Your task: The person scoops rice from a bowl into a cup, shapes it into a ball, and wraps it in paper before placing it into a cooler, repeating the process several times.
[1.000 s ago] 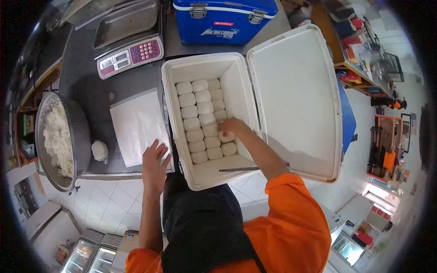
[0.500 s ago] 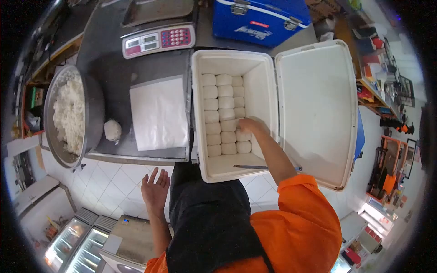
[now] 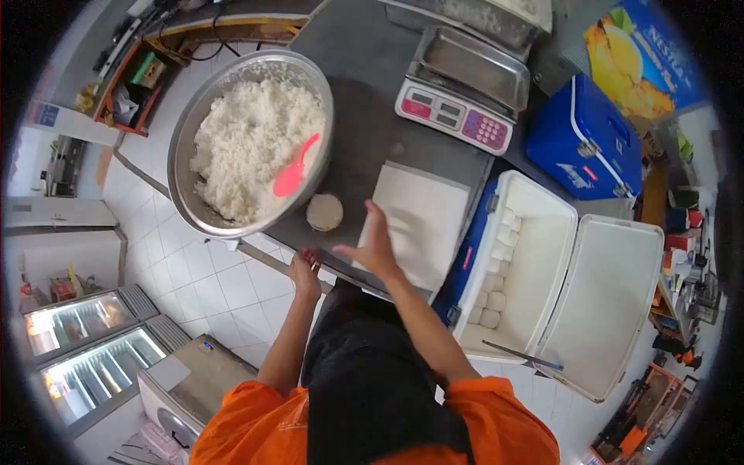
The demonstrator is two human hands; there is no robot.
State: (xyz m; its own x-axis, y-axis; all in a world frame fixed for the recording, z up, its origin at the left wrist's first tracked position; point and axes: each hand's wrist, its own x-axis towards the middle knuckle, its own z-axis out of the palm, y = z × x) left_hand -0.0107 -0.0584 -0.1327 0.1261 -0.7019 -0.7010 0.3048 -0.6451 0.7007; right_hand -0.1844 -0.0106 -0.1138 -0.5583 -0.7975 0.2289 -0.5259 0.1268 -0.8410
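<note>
A large metal bowl (image 3: 180, 167) heaped with cooked white rice (image 3: 252, 139) stands at the left of the table, a pink rice paddle (image 3: 293, 174) resting on the rice. Beside it sits a small round portion of rice (image 3: 325, 211). My left hand (image 3: 305, 271) is at the table's front edge just below that portion, fingers loosely bent, nothing visible in it. Over the left edge of a stack of white plastic sheets (image 3: 422, 221) is my right hand (image 3: 374, 246), empty, with thumb and fingers spread. Whether it touches the sheets I cannot tell.
A blue cooler with white lining (image 3: 535, 256) stands open at the right, holding several rounded white packs (image 3: 496, 271). Its lid (image 3: 601, 302) is folded out rightward, with a dark strip (image 3: 523, 355) across its front. Behind are a scale (image 3: 453, 116) and a closed blue cooler (image 3: 585, 147).
My right hand has left the packs in the cooler and come to the sheets, empty. My left hand has moved up to the table edge. The view has swung left toward the rice bowl.
</note>
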